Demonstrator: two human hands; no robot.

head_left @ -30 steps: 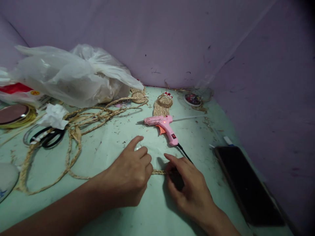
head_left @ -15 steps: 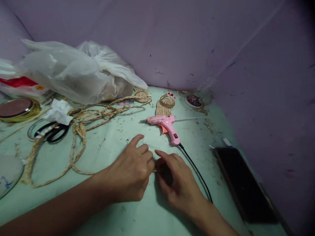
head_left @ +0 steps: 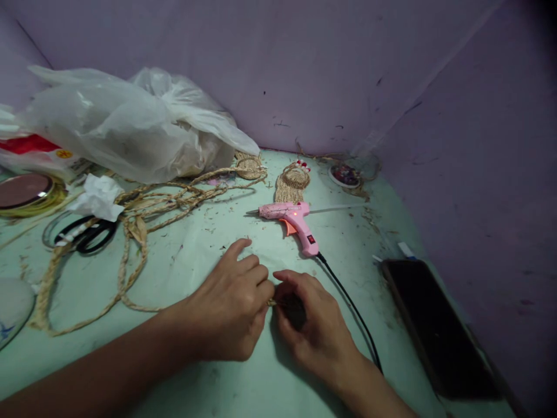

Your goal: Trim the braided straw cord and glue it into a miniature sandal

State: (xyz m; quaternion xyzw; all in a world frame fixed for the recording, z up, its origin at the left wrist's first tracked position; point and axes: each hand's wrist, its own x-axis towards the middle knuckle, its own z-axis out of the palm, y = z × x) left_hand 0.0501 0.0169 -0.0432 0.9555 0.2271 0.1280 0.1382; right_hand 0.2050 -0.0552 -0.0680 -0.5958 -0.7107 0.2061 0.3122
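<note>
My left hand (head_left: 237, 302) is closed in a pinch on a braided fibre cord (head_left: 272, 302), of which only a short bit shows between my hands. My right hand (head_left: 311, 325) curls round the other side, thumb and fingers bent about a dark shaded gap; its fingertips meet the same cord. What lies inside the right palm is hidden. A longer run of braided fibre rope (head_left: 93, 324) loops over the table on the left and passes behind my left forearm. Beyond my hands lies a pink glue gun (head_left: 298, 223), its small light lit and its nozzle pointing left.
Black-handled scissors (head_left: 93, 235) lie beneath the rope, beside crumpled tissue (head_left: 98, 197). A plastic bag (head_left: 130, 128) stands by the wall. Behind the glue gun are a woven fibre piece (head_left: 291, 183) and a small dish of beads (head_left: 345, 175). A phone (head_left: 439, 331) lies on the right.
My hands stay together in nearly the same place, with the right fingers slightly shifted. A little more of the cord shows between them. The whole view has moved slightly.
</note>
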